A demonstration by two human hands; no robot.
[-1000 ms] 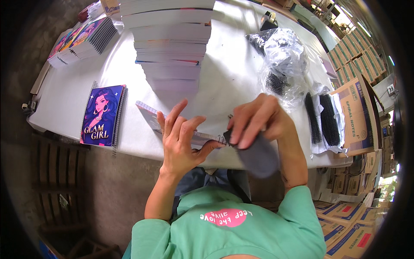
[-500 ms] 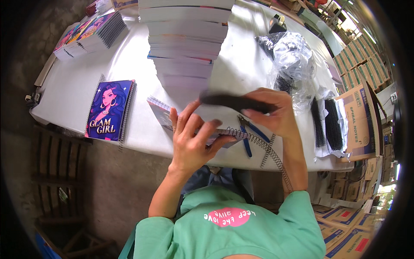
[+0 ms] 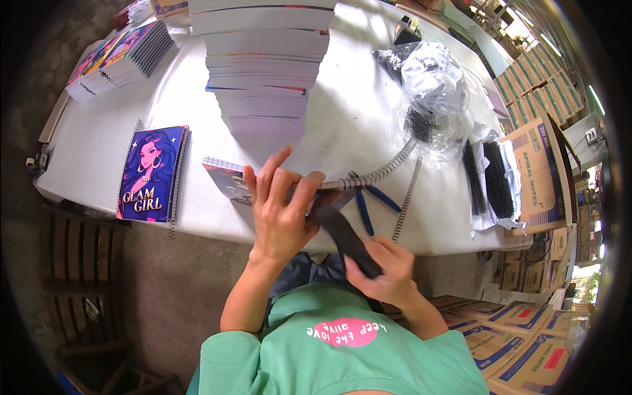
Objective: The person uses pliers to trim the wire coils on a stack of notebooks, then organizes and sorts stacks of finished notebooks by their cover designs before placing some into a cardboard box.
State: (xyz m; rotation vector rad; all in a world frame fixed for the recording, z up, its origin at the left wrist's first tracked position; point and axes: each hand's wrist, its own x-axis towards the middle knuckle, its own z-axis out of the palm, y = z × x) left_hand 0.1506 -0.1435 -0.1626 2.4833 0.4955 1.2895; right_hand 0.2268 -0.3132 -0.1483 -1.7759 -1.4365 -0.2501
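Note:
My left hand [image 3: 280, 207] grips a notebook [image 3: 224, 176] at its spine edge, fingers on top and thumb hidden. The notebook is tilted, its squared page facing up at the far left corner. A dark spiral coil [image 3: 390, 166] runs partly through the spine holes, its free length curving away to the right. In my right hand [image 3: 388, 271] is a long black tool [image 3: 352, 240], blurred at its far end, which reaches the spine beside my left fingers. Blue-handled pliers [image 3: 364, 214] lie behind the coil, and a loose coil [image 3: 408, 201] lies to their right.
A spiral notebook [image 3: 150, 174] with a purple-blue cover lies at the left. Beyond stand a tall paper stack [image 3: 257, 66] and a pile of bound notebooks [image 3: 122, 59]. A clear plastic bag [image 3: 434, 79], bundled black coils [image 3: 497, 181] and a cardboard box [image 3: 540, 178] occupy the right.
My right hand has swung down toward my body, bringing the black tool from above the spine to its near side. The coil's free end now points away instead of toward my right forearm.

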